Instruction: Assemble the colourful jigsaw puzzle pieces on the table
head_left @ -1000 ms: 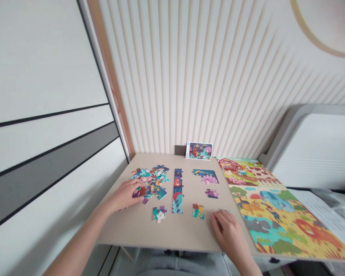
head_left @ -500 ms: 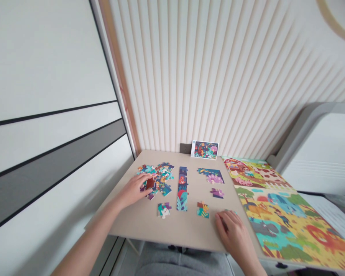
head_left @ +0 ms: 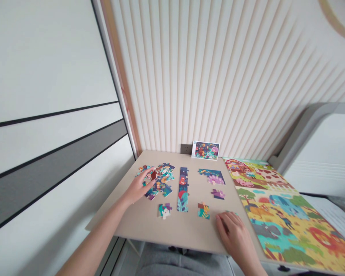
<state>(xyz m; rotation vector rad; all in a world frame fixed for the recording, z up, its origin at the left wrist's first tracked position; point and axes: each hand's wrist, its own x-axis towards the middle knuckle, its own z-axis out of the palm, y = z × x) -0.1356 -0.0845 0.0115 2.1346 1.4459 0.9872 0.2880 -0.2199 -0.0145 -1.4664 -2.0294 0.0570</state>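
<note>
The left hand (head_left: 138,190) is over the loose heap of jigsaw pieces (head_left: 164,174) near the far left corner of the desk (head_left: 172,230), with a dark red jigsaw piece (head_left: 153,175) pinched at its fingertips just above the heap. The right hand (head_left: 232,234) rests palm down by the near edge of the desk, well apart from the left, its fingers curled on the surface and a teal jigsaw piece (head_left: 231,212) showing just beyond them; whether they touch it is hard to tell. Between the hands, a tall narrow strip of joined pieces (head_left: 183,189) runs from near the far edge toward the middle of the desk. To its left, just beside the heap, sits a small joined group with a white figure (head_left: 165,210), and to its right a small joined cluster (head_left: 203,211), a purple and pink cluster (head_left: 218,194) and a wider peacock-patterned section (head_left: 212,176). At the far edge, a picture card (head_left: 205,150) leans against the ribbed wall panel (head_left: 175,76) beside a dark wall socket (head_left: 186,149). A large farm-scene puzzle board (head_left: 276,207) with a red barn and animals lies along the right edge of the desk
</note>
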